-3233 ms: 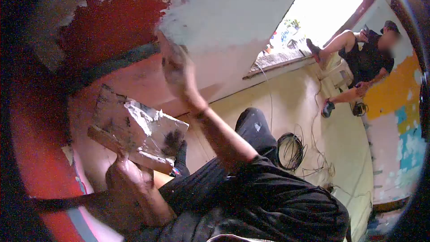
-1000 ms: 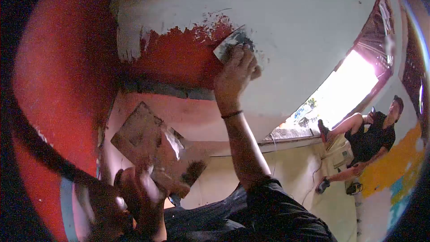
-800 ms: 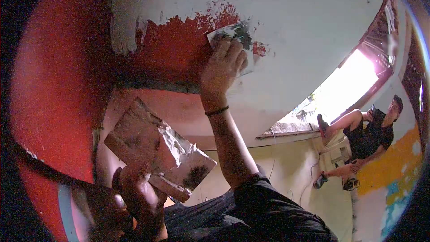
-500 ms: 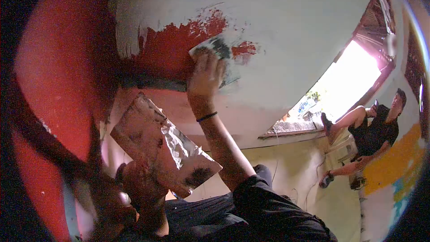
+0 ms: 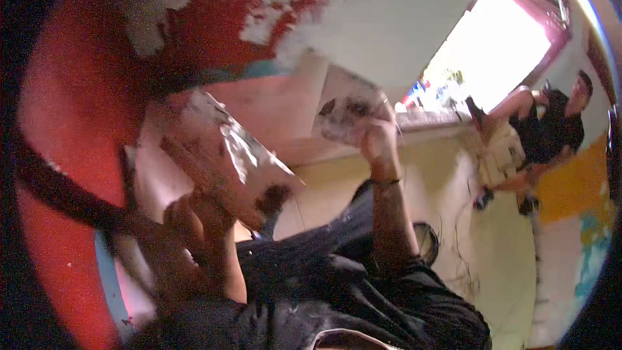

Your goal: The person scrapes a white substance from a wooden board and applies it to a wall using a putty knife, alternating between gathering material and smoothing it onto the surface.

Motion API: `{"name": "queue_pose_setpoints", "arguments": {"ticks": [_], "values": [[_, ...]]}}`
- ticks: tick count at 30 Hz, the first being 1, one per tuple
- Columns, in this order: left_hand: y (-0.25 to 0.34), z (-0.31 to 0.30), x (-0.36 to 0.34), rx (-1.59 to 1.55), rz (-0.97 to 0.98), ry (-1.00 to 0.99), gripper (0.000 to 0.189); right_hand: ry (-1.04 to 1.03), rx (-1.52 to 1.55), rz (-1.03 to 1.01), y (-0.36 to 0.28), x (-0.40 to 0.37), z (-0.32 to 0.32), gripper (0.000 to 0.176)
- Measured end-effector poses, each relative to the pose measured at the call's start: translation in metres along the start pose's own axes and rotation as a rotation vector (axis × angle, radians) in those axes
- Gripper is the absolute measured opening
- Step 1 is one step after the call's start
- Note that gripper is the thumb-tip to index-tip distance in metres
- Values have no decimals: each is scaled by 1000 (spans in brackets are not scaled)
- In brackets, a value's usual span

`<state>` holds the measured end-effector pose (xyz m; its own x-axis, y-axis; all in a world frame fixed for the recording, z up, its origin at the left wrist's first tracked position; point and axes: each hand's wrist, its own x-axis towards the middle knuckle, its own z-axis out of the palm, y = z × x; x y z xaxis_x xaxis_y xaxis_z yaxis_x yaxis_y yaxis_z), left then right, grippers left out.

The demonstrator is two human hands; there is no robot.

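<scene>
My right hand (image 5: 379, 137) grips a flat, stained scraper blade (image 5: 350, 100), held up in front of the wall and apart from the board. My left hand (image 5: 210, 214), partly in shadow, holds a flat rectangular board (image 5: 220, 155) from below, tilted. A streak of white paste (image 5: 240, 152) lies on the board, with a dark smudge near its right corner. Behind them the wall (image 5: 363, 32) is coated whitish, with a ragged red patch (image 5: 214, 26) showing at upper left.
A bright window opening (image 5: 495, 45) with a ledge (image 5: 427, 118) is at the upper right. Another person (image 5: 551, 123) in dark clothes sits at the right, near an orange painted patch (image 5: 576, 188). A red surface (image 5: 71, 123) rises close on the left.
My right hand has come off the wall with the scraper and moved right and down. The board in my left hand appears slightly further left, and the view has shifted.
</scene>
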<state>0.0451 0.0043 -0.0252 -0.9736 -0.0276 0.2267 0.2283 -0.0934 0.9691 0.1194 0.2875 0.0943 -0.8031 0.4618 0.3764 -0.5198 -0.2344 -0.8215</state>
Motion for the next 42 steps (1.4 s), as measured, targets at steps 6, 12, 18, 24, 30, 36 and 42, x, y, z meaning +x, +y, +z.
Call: {"name": "queue_pose_setpoints", "arguments": {"ticks": [6, 12, 18, 24, 30, 36, 42], "values": [[-61, 6, -4, -461, -80, 88, 36, 9, -130, -235, 4, -19, -80, 40], [11, 8, 9, -756, -384, -27, 32, 61, 421, 226, 17, -17, -51, 39], [98, 29, 15, -654, -762, 297, 37, -92, -90, 369, 39, -41, 4, 36], [60, 23, 21, -619, -386, 24, 26, -384, -842, -41, 12, -44, 52, 41], [51, 24, 24, -655, -440, -103, 38, -646, -1242, -175, 31, -29, 60, 43], [24, 18, 30, 294, -209, -72, 43, -770, -1108, 37, 44, -17, 54, 41], [32, 24, 20, -123, -260, -17, 35, -937, -1188, -13, 42, -14, 67, 41]]}}
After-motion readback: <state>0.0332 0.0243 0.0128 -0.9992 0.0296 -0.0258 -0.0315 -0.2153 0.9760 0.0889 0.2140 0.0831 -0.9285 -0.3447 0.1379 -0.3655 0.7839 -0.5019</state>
